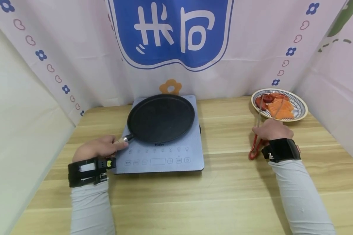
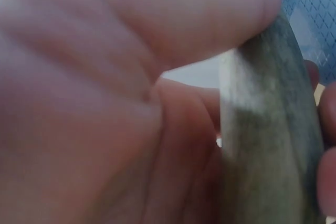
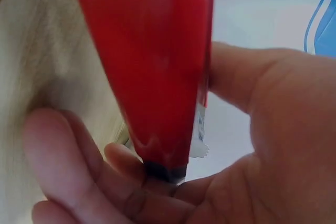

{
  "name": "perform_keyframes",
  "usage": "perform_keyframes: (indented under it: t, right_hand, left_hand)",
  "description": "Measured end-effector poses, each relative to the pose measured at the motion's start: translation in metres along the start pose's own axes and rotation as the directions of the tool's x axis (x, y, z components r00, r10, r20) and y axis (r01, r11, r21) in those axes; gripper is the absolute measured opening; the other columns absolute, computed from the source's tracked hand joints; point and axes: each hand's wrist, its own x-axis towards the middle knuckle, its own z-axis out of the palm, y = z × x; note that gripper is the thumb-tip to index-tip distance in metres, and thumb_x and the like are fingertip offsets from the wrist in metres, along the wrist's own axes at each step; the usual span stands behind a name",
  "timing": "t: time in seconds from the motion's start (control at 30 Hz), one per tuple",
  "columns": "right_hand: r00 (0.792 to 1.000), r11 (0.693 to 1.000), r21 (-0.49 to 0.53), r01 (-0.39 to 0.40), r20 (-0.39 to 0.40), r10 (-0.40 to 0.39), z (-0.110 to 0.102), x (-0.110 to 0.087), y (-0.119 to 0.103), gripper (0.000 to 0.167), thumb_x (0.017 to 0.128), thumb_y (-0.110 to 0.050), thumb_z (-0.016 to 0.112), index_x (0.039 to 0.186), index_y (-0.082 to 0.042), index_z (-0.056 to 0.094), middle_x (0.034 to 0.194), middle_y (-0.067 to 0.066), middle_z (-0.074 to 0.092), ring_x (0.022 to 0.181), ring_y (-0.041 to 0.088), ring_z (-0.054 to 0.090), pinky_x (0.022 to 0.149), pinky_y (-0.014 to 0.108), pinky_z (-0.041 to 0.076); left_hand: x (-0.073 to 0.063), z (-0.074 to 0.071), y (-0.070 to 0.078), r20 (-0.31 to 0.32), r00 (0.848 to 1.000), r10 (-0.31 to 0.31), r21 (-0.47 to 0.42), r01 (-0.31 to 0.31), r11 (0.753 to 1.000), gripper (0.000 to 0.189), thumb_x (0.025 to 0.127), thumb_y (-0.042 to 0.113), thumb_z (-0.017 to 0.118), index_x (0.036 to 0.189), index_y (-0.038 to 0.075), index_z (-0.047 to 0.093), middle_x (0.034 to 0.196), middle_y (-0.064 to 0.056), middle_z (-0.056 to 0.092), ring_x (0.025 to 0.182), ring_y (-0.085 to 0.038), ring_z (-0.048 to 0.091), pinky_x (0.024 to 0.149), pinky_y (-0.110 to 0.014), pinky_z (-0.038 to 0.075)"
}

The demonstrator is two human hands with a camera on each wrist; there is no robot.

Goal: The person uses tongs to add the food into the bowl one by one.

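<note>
Right grip (image 1: pixel 273 130) curled round red-handled tongs (image 3: pixel 152 66); left grip (image 1: pixel 98 147) round the pan handle (image 2: pixel 268 129).
I judge the tongs light and springy, best squeezed mid-handle; their parted arms reach over the plate (image 1: pixel 299 106) of salmon-coloured slices (image 1: pixel 286 112), likely soft, slippery and easily torn. The black pan (image 1: pixel 161 117), on the cooktop (image 1: pixel 164 168) upon the bench (image 1: pixel 223 195), looks stiff and weighty, so I favour its handle.

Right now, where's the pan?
Head view, left of centre: the pan sits on the cooktop, its handle held by the left hand.
</note>
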Motion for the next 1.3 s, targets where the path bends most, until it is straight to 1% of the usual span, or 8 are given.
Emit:
perform_keyframes:
  t: [0.3, 0.6, 0.87, 0.93, 1.0, 1.1, 1.17, 1.3]
  right_hand:
    - [0.999, 0.999, 0.043, 0.025, -0.023, -0.024, -0.004, 0.001, 0.005, 0.051, 0.099, -0.048, 0.05, 0.106, 0.001, 0.06, 0.101, 0.026, 0.059, 0.103, 0.049, 0.056, 0.087, 0.064, 0.049]
    - [0.986, 0.983, 0.112, 0.144, -0.101, -0.133, -0.004, 0.008, 0.009, 0.045, 0.099, -0.044, 0.05, 0.089, -0.001, 0.058, 0.079, 0.014, 0.057, 0.072, 0.032, 0.058, 0.058, 0.039, 0.045]
    - [0.964, 0.95, 0.203, 0.239, -0.171, -0.206, -0.002, 0.013, 0.011, 0.046, 0.1, -0.033, 0.048, 0.08, 0.0, 0.074, 0.063, 0.002, 0.072, 0.064, 0.023, 0.059, 0.058, 0.034, 0.042]
    - [0.959, 0.936, 0.239, 0.257, -0.185, -0.216, -0.002, 0.015, 0.011, 0.045, 0.1, -0.03, 0.046, 0.083, 0.001, 0.074, 0.064, 0.001, 0.073, 0.062, 0.02, 0.061, 0.059, 0.033, 0.042]
    - [0.952, 0.922, 0.274, 0.275, -0.21, -0.221, -0.002, 0.016, 0.012, 0.045, 0.103, -0.028, 0.045, 0.097, 0.011, 0.068, 0.068, 0.003, 0.075, 0.064, 0.021, 0.065, 0.061, 0.033, 0.044]
    - [0.946, 0.906, 0.314, 0.282, -0.246, -0.209, -0.003, 0.017, 0.013, 0.05, 0.108, -0.03, 0.04, 0.124, 0.017, 0.047, 0.084, 0.018, 0.073, 0.076, 0.032, 0.069, 0.068, 0.037, 0.048]
    - [0.938, 0.904, 0.315, 0.288, -0.285, -0.199, -0.005, 0.018, 0.015, 0.055, 0.11, -0.032, 0.035, 0.134, 0.018, 0.033, 0.097, 0.029, 0.065, 0.088, 0.042, 0.063, 0.075, 0.046, 0.049]
    - [0.908, 0.9, 0.313, 0.302, -0.381, -0.172, -0.008, 0.022, 0.021, 0.053, 0.11, -0.033, 0.033, 0.133, 0.015, 0.038, 0.11, 0.035, 0.051, 0.097, 0.051, 0.051, 0.082, 0.059, 0.045]
  left_hand:
    - [-0.004, -0.001, 0.0, 0.0, 1.0, -0.023, -0.006, 0.023, 1.0, 0.045, 0.107, 0.05, 0.052, 0.104, 0.005, 0.051, 0.085, -0.005, 0.056, 0.079, -0.021, 0.055, 0.068, -0.031, 0.045]
    - [-0.006, -0.006, 0.002, -0.025, 0.999, -0.02, 0.09, 0.022, 0.996, 0.051, 0.106, 0.055, 0.051, 0.107, 0.004, 0.055, 0.091, -0.009, 0.058, 0.085, -0.025, 0.057, 0.068, -0.032, 0.045]
    - [-0.003, -0.001, 0.002, -0.025, 1.0, -0.015, 0.088, 0.018, 0.996, 0.052, 0.105, 0.056, 0.052, 0.106, 0.005, 0.055, 0.09, -0.008, 0.059, 0.084, -0.025, 0.057, 0.068, -0.032, 0.045]
    - [-0.003, -0.001, 0.002, -0.024, 1.0, -0.015, 0.084, 0.017, 0.996, 0.052, 0.105, 0.056, 0.052, 0.105, 0.005, 0.055, 0.09, -0.008, 0.059, 0.084, -0.025, 0.057, 0.068, -0.032, 0.044]
    - [-0.003, 0.0, 0.002, -0.025, 1.0, -0.018, 0.087, 0.02, 0.996, 0.052, 0.105, 0.057, 0.052, 0.106, 0.005, 0.055, 0.09, -0.008, 0.059, 0.084, -0.025, 0.057, 0.068, -0.032, 0.044]
    - [-0.004, -0.001, 0.001, -0.021, 1.0, -0.022, 0.085, 0.023, 0.996, 0.052, 0.106, 0.056, 0.05, 0.109, 0.004, 0.054, 0.092, -0.009, 0.058, 0.086, -0.026, 0.057, 0.069, -0.032, 0.044]
    - [-0.005, -0.002, 0.0, -0.02, 1.0, -0.019, 0.088, 0.021, 0.996, 0.052, 0.106, 0.055, 0.05, 0.11, 0.003, 0.054, 0.093, -0.01, 0.058, 0.087, -0.026, 0.057, 0.069, -0.033, 0.044]
    - [-0.003, -0.004, 0.0, -0.012, 1.0, -0.009, 0.086, 0.01, 0.996, 0.05, 0.108, 0.053, 0.05, 0.109, 0.002, 0.053, 0.092, -0.01, 0.058, 0.084, -0.024, 0.056, 0.069, -0.032, 0.044]
